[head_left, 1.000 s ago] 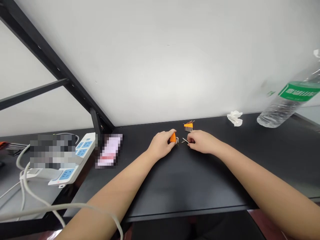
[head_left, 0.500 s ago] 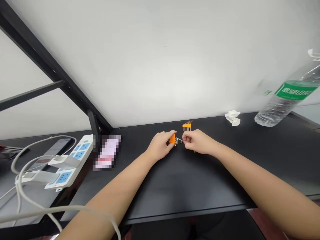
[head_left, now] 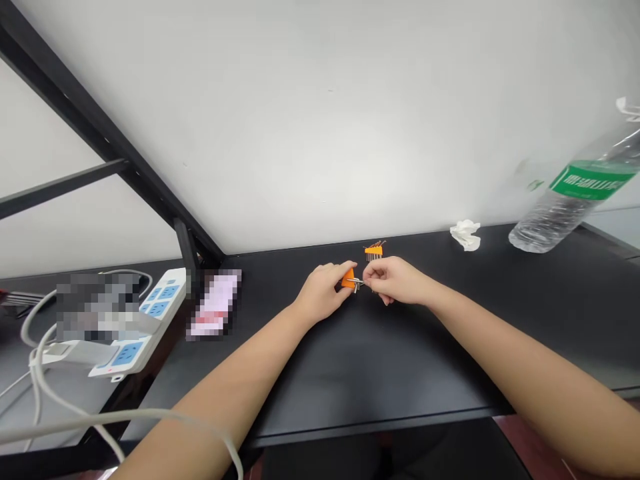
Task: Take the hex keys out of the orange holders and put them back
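Between thumb and fingers, my left hand (head_left: 320, 291) grips an orange hex key holder (head_left: 349, 278) just above the black desk. Short metal ends stick out of the holder on its right side. My right hand (head_left: 393, 277) is closed in a pinch on a thin silver hex key (head_left: 359, 282), whose far end meets the orange holder; whether it sits in a slot I cannot tell. Just behind my right hand, a second orange holder (head_left: 373, 251) lies on the desk with several hex keys in it.
A crumpled white tissue (head_left: 465, 235) and a large water bottle (head_left: 555, 207) stand by the wall at right. To the left are a blurred pinkish item (head_left: 216, 303), a power strip (head_left: 145, 320) with plugs, loose white cables (head_left: 120, 417) and a black metal frame (head_left: 115, 143).
My right hand has brought the hex key left against the orange holder. The left hand has turned the holder slightly, so more of its orange face shows.
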Demonstrator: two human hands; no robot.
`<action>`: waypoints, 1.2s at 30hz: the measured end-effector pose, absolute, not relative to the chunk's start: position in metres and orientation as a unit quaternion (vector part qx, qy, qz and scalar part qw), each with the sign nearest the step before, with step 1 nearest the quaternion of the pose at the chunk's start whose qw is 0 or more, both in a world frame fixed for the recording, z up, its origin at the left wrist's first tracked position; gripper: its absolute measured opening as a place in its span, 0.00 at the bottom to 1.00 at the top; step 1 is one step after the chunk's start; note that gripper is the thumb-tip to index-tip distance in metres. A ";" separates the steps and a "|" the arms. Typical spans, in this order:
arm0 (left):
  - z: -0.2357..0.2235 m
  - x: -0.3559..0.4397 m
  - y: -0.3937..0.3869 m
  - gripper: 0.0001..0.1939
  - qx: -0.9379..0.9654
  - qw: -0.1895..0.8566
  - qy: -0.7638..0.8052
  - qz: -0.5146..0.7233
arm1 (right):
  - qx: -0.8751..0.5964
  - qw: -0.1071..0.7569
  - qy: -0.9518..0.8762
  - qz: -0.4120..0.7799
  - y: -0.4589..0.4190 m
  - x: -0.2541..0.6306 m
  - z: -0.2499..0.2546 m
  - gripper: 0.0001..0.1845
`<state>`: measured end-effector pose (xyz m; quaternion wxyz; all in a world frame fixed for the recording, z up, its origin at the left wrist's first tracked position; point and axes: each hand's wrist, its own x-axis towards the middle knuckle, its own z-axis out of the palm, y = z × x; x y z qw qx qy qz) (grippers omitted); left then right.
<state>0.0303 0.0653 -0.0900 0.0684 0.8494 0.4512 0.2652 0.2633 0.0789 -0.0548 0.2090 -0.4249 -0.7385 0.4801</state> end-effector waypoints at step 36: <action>-0.096 0.027 0.067 0.24 0.823 0.127 0.442 0.334 | -0.439 0.240 -0.711 0.494 0.080 0.266 -0.047 0.03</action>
